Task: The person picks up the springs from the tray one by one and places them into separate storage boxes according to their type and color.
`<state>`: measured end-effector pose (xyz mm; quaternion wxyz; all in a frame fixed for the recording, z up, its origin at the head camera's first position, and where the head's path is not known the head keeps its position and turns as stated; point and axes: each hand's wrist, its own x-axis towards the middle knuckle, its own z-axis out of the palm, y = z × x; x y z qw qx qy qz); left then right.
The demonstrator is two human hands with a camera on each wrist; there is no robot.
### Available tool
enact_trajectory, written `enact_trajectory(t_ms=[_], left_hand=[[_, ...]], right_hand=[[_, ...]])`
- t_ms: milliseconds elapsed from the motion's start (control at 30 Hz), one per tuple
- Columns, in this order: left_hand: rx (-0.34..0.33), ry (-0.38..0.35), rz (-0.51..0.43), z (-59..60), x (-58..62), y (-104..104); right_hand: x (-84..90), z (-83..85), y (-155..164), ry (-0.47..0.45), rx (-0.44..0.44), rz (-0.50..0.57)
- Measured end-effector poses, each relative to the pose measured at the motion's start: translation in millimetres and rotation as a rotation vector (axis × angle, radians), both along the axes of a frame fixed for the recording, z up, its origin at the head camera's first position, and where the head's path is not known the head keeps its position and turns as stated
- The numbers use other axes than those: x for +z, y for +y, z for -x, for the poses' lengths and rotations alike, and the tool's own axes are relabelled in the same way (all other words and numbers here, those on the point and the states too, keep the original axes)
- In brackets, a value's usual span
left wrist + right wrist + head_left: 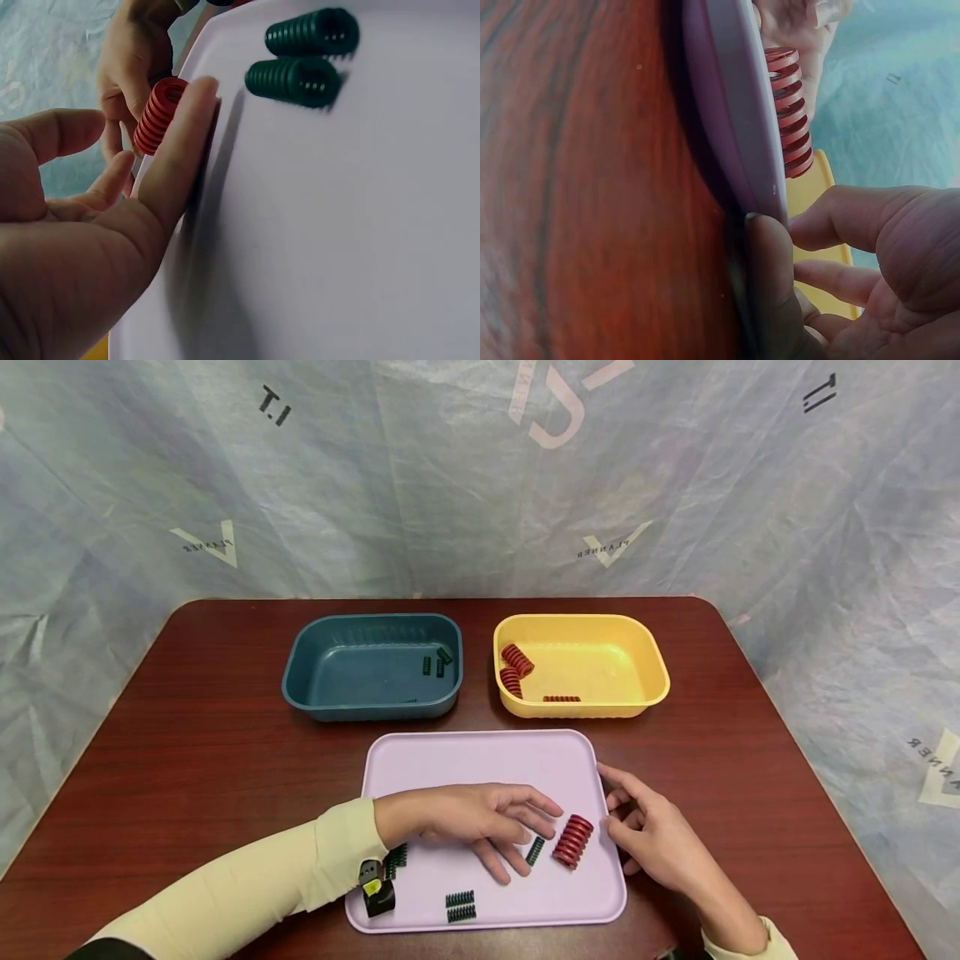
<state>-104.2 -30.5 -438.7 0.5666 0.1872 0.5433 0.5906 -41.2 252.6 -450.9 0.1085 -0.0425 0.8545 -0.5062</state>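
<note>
My left hand (480,817) lies open over the lilac tray (480,760), fingers stretched to the right. A small dark green spring (535,850) lies by its fingertips, and a large red spring (573,842) just beyond. In the left wrist view the red spring (157,116) sits next to a straight finger of my left hand (112,225). My right hand (652,839) rests at the tray's right edge, fingers relaxed and holding nothing. In the right wrist view its thumb (772,292) presses against the tray rim (731,112), with the red spring (787,112) on the other side.
Two green springs (461,906) lie at the tray's front, and more (396,858) by my left wrist. A blue bin (300,652) at the back holds green springs. A yellow bin (656,660) beside it holds red springs. All stand on a dark wooden table (187,735).
</note>
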Motion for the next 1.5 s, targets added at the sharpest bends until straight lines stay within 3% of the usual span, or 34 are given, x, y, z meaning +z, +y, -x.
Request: enact_trajectory(t_ms=[200, 333, 567, 667, 833, 967, 1300, 1500], left_hand=[[0.018, -0.001, 0.007, 0.0, 0.8, 0.7], [-0.003, 0.055, 0.01, 3.0, 4.2, -1.8], [0.008, 0.268, -0.015, 17.4, 13.8, -13.8], [0.044, 0.369, 0.002, 23.2, 18.8, -19.3], [0.141, 0.442, 0.03, 31.6, 25.9, -27.1], [0.198, 0.453, 0.024, 35.8, 28.0, -31.3], [0.2, 0.3, -0.067, 40.6, 28.8, -38.8], [0.214, 0.278, -0.063, 44.9, 30.2, -46.0]], right_hand=[[0.6, 0.4, -0.3, 0.013, 0.002, 0.0], [0.4, 0.3, -0.2, 0.012, 0.001, 0.001], [0.2, 0.0, 0.0, 0.007, -0.001, 0.006], [0.0, 0.0, -0.1, 0.008, -0.001, 0.004], [-0.3, -0.4, -0.3, 0.014, -0.005, 0.005], [-0.2, -0.3, -0.9, 0.019, -0.012, 0.004], [-0.1, -0.6, -0.6, 0.017, -0.011, 0.009], [-1.5, -0.4, -0.1, 0.013, -0.007, 0.006]])
